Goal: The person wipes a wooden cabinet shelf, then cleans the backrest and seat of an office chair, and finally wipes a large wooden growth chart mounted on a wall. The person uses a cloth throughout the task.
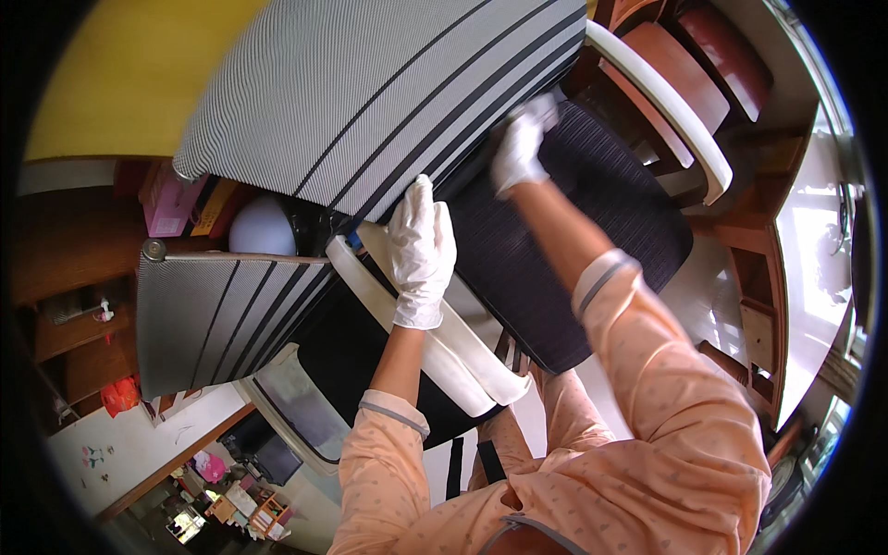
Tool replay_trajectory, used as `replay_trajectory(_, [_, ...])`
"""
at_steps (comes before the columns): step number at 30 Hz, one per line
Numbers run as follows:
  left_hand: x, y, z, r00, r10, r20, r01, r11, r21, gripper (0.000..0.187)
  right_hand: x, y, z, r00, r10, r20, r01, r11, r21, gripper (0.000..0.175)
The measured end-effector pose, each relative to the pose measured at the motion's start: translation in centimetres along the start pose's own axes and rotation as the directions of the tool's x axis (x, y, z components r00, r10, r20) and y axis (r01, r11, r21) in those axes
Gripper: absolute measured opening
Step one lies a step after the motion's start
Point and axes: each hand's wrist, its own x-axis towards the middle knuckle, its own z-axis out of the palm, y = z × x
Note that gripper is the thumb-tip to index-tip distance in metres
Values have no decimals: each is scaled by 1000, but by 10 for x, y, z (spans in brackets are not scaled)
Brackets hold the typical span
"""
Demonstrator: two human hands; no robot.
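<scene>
My left hand, in a white glove, lies with its fingers straight over cream-white plastic armrests, fingertips at the lower edge of a grey striped fabric panel with black bands. My right hand, also gloved and blurred by motion, is where this panel meets a dark ribbed seat cushion. Whether its fingers hold anything is hidden by the blur. The striped panel looks like a chair back. A second striped panel stands to the left, beside a black seat.
Another white armrest curves at the upper right, near reddish-brown wooden chairs. Wooden shelves stand at the left, with boxes and a pale round object. A yellow surface fills the upper left.
</scene>
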Motion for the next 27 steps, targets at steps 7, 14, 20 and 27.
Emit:
replay_trajectory(7, [19,3,-38,975,197,-104,-179,970,164,51,-134,-6,18,945,114,306,-59,982,-182,60])
replay_trajectory(14, [55,31,-75,967,241,-80,-218,949,227,49,42,-186,117,892,-451,11,433,849,-303,42])
replay_trajectory(20, [71,42,-116,910,222,-349,-172,971,168,49,-97,-105,155,403,-833,379,906,420,-40,23])
replay_trajectory(27, [75,37,-166,826,180,-534,-15,954,298,51,-161,-150,183,-216,-393,894,949,130,287,48])
